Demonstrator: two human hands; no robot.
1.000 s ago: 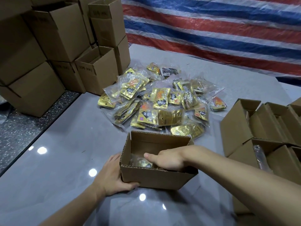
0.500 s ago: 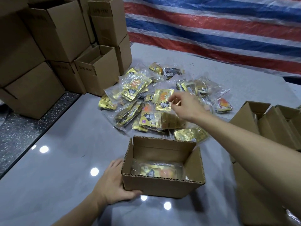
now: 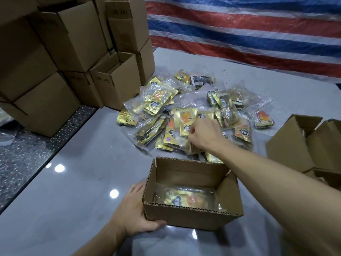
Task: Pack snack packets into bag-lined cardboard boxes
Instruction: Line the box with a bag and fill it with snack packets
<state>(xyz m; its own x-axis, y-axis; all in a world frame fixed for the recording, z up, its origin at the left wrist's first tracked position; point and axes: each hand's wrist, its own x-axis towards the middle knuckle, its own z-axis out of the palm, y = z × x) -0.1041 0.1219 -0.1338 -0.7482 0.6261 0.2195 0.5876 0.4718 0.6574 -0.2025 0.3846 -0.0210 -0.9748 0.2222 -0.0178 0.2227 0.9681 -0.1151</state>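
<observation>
An open cardboard box point(image 3: 191, 216) stands on the grey table near me. A clear bag of gold snack packets point(image 3: 186, 197) lies flat on its bottom. My left hand point(image 3: 134, 217) grips the box's near left corner, thumb along the front face. A heap of clear bags with gold snack packets point(image 3: 184, 115) lies beyond the box. My right hand point(image 3: 204, 134) reaches over the box into the heap, and its fingers pinch a gold bag of packets point(image 3: 184, 122) there.
Stacked cardboard boxes point(image 3: 60, 52) stand at the far left, some open-topped. More open boxes point(image 3: 302, 145) stand at the right edge. A striped red, white and blue tarpaulin point(image 3: 249, 30) hangs behind the grey table point(image 3: 83, 172). Dark speckled floor point(image 3: 27, 154) lies to the left.
My right hand left the box, where it had laid a bag of packets, and moved out to the heap, where it now pinches another bag. The left hand kept its hold on the box.
</observation>
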